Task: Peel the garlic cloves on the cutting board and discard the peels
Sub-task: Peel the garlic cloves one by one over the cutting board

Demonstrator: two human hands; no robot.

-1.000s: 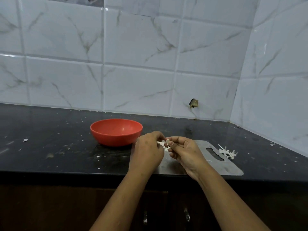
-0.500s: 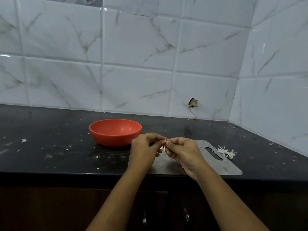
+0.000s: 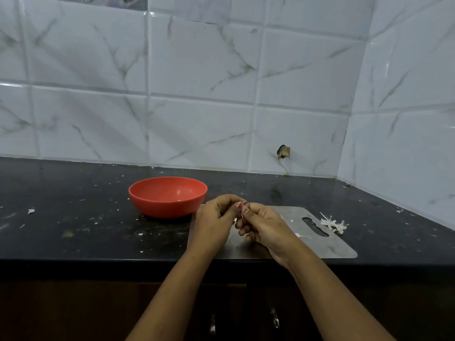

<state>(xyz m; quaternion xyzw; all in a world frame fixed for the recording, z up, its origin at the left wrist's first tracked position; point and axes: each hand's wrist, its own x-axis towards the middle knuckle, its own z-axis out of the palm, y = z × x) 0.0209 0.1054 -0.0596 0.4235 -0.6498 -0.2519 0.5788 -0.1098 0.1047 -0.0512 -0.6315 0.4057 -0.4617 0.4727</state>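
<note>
Currently, garlic clove: light, slippery, peel [image 3: 242,215] papery; hold by its ends. Both left hand [image 3: 213,223] and right hand [image 3: 267,228] pinch it.

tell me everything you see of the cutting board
The cutting board is a thin grey sheet, metal by its look, with rounded corners and a long slot near its right end. It lies flat on the dark counter by the front edge, right of the red bowl. The left hand and right hand, pinching a garlic piece, hide its left part. White peel scraps lie on it.
</note>
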